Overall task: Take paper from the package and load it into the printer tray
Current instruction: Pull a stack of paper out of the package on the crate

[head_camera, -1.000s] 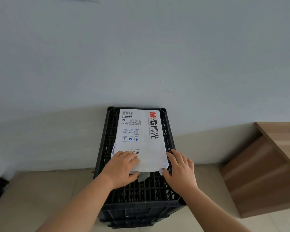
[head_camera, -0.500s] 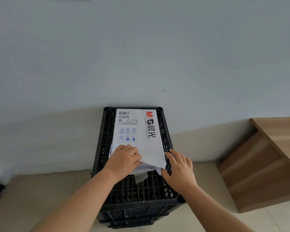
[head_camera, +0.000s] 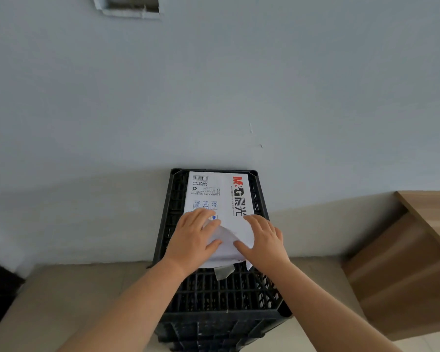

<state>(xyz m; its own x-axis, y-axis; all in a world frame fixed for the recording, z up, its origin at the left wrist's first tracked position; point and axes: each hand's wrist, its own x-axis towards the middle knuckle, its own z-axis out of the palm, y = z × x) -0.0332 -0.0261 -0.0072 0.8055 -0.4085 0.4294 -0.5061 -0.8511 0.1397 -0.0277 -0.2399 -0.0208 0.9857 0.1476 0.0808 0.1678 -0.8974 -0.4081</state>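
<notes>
Both hands work at the near end of the paper package (head_camera: 221,196), which lies flat on top of a black plastic crate (head_camera: 226,295) (the crate stands against a pale wall (head_camera: 214,97)). The left hand (head_camera: 192,237) curls its fingers over a raised fold of the package's loosened wrapping, with the thumb pinching it. Just beside it, the right hand (head_camera: 264,241) rests on the package with its fingers nearly straight, gripping nothing, and its thumb touches the same fold.

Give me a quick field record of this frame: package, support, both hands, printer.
package: white paper package with red logo, flat on the crate, near end bunched up
support: black plastic lattice crate, against pale wall
left hand: pinches the package's loose near end
right hand: fingers flat on the package
printer: not in view
</notes>
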